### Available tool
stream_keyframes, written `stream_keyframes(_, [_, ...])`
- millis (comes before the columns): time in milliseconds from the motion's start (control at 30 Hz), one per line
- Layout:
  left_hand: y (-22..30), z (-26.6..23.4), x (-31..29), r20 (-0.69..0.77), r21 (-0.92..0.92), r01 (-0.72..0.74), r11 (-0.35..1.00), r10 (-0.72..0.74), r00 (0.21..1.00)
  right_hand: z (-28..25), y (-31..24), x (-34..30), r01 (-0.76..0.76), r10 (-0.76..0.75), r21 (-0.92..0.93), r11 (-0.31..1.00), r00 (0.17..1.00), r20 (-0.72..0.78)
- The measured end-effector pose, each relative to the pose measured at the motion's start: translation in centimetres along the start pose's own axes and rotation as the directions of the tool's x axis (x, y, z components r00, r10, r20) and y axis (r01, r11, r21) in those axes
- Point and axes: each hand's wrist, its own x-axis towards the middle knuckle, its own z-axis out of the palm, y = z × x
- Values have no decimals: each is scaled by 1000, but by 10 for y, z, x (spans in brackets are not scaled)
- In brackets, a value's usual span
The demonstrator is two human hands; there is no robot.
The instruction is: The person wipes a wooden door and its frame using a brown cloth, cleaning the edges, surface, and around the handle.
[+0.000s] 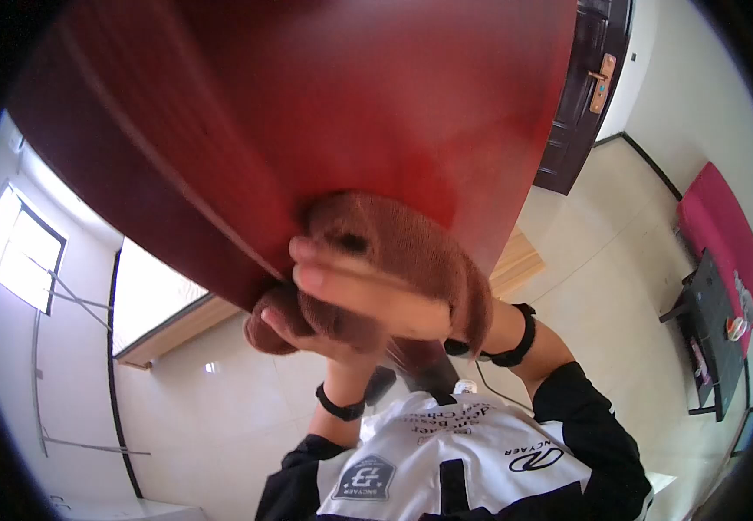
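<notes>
Both hands grip a brown cloth [394, 252]: the right hand [376, 295] clasps it from the front, the left hand [307, 334] cups it from beneath, pressing it against a red wooden panel [307, 104]; beyond, a dark door [585, 95].

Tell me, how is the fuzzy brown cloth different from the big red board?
The brown cloth is soft, fuzzy and bunched up, while the red board is flat, smooth and shiny. The cloth is small, and the board fills most of the view. The left hand and right hand grip the cloth, but neither holds the board. Both have warm colours, and they touch.
</notes>
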Motion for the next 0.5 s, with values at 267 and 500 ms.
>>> stream_keyframes(267, [-9, -33, 55, -70, -555, -66, 829, 32, 997, -45, -8, 15, -71, 27, -235, 969, 982, -185])
stream_keyframes(500, [5, -30, 69, -209, -423, -69, 904, -24, 978, -59, 26, -30, -358, -115, -520, 776, 730, -674])
